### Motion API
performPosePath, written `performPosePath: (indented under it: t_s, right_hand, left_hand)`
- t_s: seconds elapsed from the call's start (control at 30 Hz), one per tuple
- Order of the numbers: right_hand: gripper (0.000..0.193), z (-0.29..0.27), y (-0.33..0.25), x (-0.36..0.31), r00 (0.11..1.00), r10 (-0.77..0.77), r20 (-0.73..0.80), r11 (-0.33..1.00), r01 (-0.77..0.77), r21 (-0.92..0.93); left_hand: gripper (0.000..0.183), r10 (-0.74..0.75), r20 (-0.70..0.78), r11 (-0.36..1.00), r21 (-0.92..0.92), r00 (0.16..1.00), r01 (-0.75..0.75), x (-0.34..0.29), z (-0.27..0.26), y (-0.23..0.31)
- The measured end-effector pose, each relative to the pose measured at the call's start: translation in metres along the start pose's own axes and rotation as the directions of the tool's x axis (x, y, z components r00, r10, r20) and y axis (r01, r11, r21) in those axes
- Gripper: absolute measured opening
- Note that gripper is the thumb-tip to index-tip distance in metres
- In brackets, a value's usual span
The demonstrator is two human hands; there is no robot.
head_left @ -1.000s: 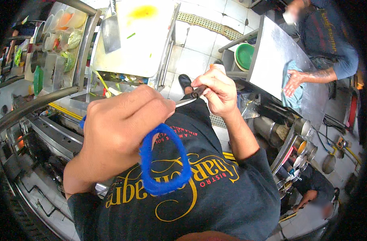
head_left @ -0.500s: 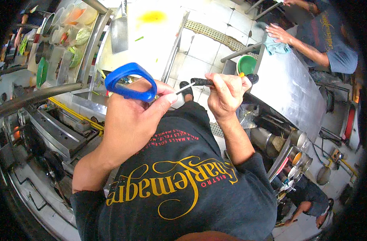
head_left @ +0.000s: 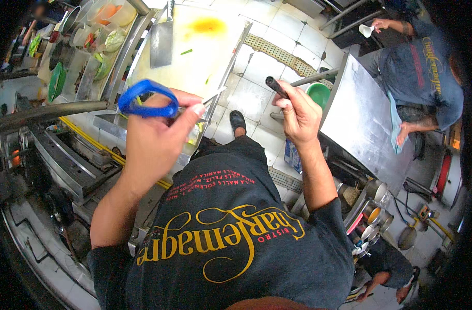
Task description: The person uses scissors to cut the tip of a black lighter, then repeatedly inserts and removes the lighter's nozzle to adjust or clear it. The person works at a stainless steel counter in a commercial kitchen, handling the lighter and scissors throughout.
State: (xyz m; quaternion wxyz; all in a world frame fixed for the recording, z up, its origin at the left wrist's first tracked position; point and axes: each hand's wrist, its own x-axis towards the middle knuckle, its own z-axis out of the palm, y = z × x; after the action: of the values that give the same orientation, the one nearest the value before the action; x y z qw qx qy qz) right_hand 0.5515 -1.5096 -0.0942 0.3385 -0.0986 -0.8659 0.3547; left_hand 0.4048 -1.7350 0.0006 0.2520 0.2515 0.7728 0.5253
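Note:
My left hand is closed around scissors, whose large blue handle loop stands above the back of the hand. A narrow metal blade sticks out past my thumb, pointing right. In my right hand is a black stick-shaped tool, pinched between thumb and fingers with its round end toward the left. My fingers hide the rest of it. The blade and the black end are apart. A cleaver lies on the yellow-stained white cutting board beyond my left hand.
To the left stand clear tubs of cut vegetables and a metal rail above the stove. A steel table and green bowl are at right. A co-worker holds a white cup and a cloth; another person is at lower right.
My hands have moved apart, and the blade has come away from the black tool's end. The black tool now tilts upward. The co-worker's cloth has moved down to the table's far side.

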Motion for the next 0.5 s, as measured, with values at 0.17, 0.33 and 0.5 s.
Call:
performPosePath:
  t_s: [0.17, 0.33, 0.5]
  right_hand:
    - [0.024, 0.018, -0.009, -0.008, 0.987, 0.162, -0.002, 0.914, -0.15, 0.378]
    - [0.023, 0.024, -0.011, -0.008, 0.998, 0.063, -0.017, 0.925, -0.052, 0.376]
    - [0.029, 0.028, -0.005, -0.011, 0.993, 0.049, -0.106, 0.942, -0.011, 0.337]
  left_hand:
    - [0.009, 0.205, 0.024, 0.975, 0.087, 0.978, -0.206, -0.009, 0.005, 0.03]
    - [0.011, 0.269, 0.065, 0.946, 0.172, 0.961, -0.276, -0.01, 0.0, 0.039]
    - [0.011, 0.243, 0.097, 0.939, 0.226, 0.965, -0.259, -0.009, -0.005, 0.044]
